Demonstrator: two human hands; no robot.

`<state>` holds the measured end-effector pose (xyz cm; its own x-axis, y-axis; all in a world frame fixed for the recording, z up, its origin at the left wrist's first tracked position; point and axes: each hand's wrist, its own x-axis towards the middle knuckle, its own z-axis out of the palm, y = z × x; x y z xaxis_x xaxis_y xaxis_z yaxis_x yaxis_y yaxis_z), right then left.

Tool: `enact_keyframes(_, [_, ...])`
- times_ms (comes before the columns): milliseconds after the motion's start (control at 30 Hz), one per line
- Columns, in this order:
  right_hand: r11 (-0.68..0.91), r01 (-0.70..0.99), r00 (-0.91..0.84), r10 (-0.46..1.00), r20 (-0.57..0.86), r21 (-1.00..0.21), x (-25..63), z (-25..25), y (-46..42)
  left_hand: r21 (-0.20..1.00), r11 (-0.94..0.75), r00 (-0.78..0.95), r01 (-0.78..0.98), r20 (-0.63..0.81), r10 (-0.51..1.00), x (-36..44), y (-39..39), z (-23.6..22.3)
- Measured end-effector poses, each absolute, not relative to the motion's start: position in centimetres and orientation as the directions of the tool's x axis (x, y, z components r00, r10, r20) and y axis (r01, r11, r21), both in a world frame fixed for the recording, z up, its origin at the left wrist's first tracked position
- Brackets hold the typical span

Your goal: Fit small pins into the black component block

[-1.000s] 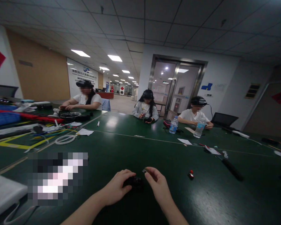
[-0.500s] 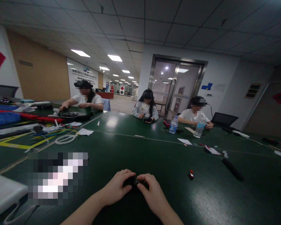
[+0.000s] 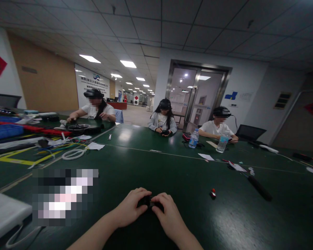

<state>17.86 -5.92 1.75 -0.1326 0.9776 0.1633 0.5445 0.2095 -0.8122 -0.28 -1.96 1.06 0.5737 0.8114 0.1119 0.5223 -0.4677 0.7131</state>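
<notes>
Low in the view, my left hand and my right hand meet over a small black object resting on the dark green table. Fingers of both hands curl round it and press on its top. Most of the object is hidden under the fingers, so I cannot make out what it is. A tiny red and black part lies on the table to the right of my hands.
Three other people sit at the far side, handling small items. Two water bottles stand near them. A black cylinder lies to the right. A white cable coil, coloured wires and blue trays crowd the left. A white box sits at the near left.
One second ago my right hand was raised, pinching a small piece just above the black object. It has come down onto the object and now grips it beside my left hand.
</notes>
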Motion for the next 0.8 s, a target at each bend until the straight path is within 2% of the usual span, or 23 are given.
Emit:
enact_keyframes(233, [0.146, 0.64, -0.137, 0.988, 0.076, -0.754, 17.9, 2.0, -5.8, 0.708, -0.477, 0.583, 0.522, 0.112, 0.805, -0.3, -1.8, 1.1])
enact_keyframes(800, [0.185, 0.675, -0.16, 0.982, 0.104, -0.714, 18.0, 2.0, -5.8, 0.7, -0.509, 0.582, 0.501, 0.164, 0.797, -0.3, -1.4, -0.1])
